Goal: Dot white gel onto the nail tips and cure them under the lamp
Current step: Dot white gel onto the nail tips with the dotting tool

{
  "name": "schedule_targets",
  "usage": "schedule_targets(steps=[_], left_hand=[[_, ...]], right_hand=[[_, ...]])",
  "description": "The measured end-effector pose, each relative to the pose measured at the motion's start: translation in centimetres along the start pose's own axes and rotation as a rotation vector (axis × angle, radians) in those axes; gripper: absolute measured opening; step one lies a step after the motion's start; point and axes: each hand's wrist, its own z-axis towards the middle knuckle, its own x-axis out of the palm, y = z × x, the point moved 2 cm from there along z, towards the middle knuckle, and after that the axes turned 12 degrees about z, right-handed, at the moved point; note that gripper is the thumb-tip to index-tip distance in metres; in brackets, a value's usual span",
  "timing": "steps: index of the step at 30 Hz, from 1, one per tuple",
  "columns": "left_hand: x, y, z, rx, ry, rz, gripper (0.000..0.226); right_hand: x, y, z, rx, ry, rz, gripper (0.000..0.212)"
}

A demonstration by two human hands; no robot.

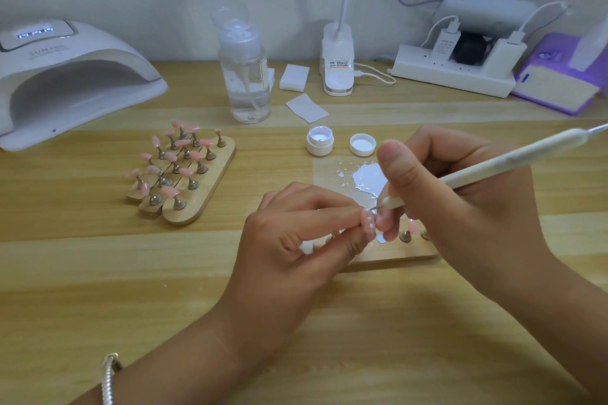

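My left hand (292, 240) pinches a pink nail tip (368, 223) that carries a few white dots. My right hand (460, 194) grips a white dotting pen (513, 159), and its fine metal point touches the top of that nail tip. Under both hands lies a wooden holder strip (391, 255) with metal pegs and another pink tip (413, 226). White gel (370, 179) is smeared on a clear sheet just behind. The open gel jar (319, 140) and its lid (362, 144) stand beyond it. The white curing lamp (72, 76) sits at the far left.
A wooden rack (184, 181) of several pink nail tips stands left of centre. A clear pump bottle (245, 76), white pads (294, 76), a paper wipe (306, 108), a desk lamp base (338, 69), a power strip (454, 74) and a purple box (559, 82) line the back.
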Motion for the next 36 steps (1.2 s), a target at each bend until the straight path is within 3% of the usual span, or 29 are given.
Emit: schedule_targets(steps=[21,31,36], left_hand=[[0.1,0.1,0.0,-0.011,-0.005,-0.014,0.010],[0.0,0.3,-0.1,-0.037,-0.076,-0.091,0.008],[0.0,0.4,0.0,-0.057,-0.097,-0.126,0.010]], right_hand=[[-0.5,0.5,0.3,-0.021,-0.033,-0.057,0.039],[-1.6,1.6,1.4,-0.123,-0.109,-0.110,0.024],[-2.1,1.2,1.6,-0.046,-0.077,-0.172,0.035]])
